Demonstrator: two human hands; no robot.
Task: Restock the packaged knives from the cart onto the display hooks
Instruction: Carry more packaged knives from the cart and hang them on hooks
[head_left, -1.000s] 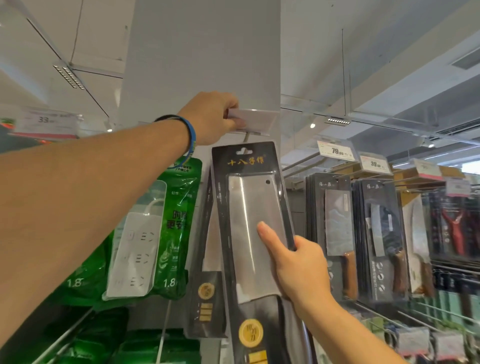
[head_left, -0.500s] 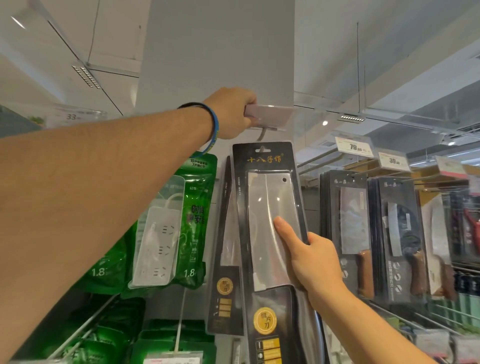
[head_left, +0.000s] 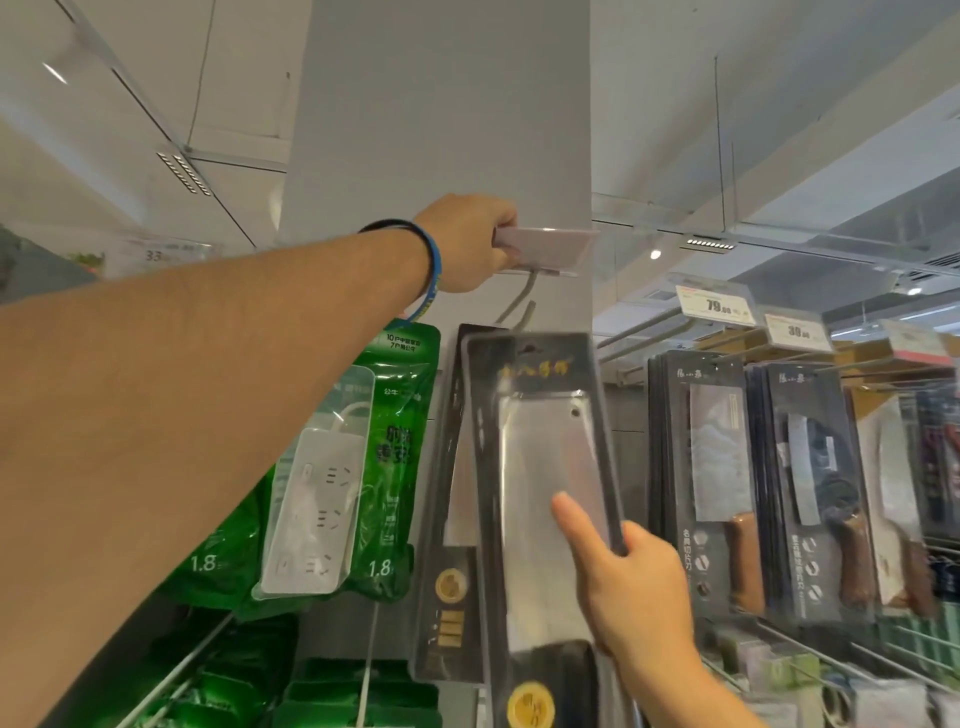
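**So, cleaver pack sitting right under the hook**

Basically we've got both arms up at the shelf. Our left hand (head_left: 467, 244), the one with the blue wristband (head_left: 431, 260), is up in the centre of the frame in front of the grey pillar (head_left: 447, 104). Its fingers are curled around the clear price tag holder (head_left: 545, 249), tipping it up flat.

Just below that, the bent grey hook (head_left: 524, 306) pokes out. The packaged knife (head_left: 540, 467), a big cleaver in a black card with a clear blister, has its top edge right at the hook tip. It's blurry there, so we can't tell if the hang hole is on the hook.

Our right hand (head_left: 639, 597), lower right of centre, grips the pack's right edge, thumb flat across the front and fingers wrapped behind.

A second knife pack (head_left: 447, 519) hangs just behind it, to the left. Green power strip packs (head_left: 332, 483) hang further left. More hanging knife packs (head_left: 711, 478) fill the right side, under price labels (head_left: 717, 304).
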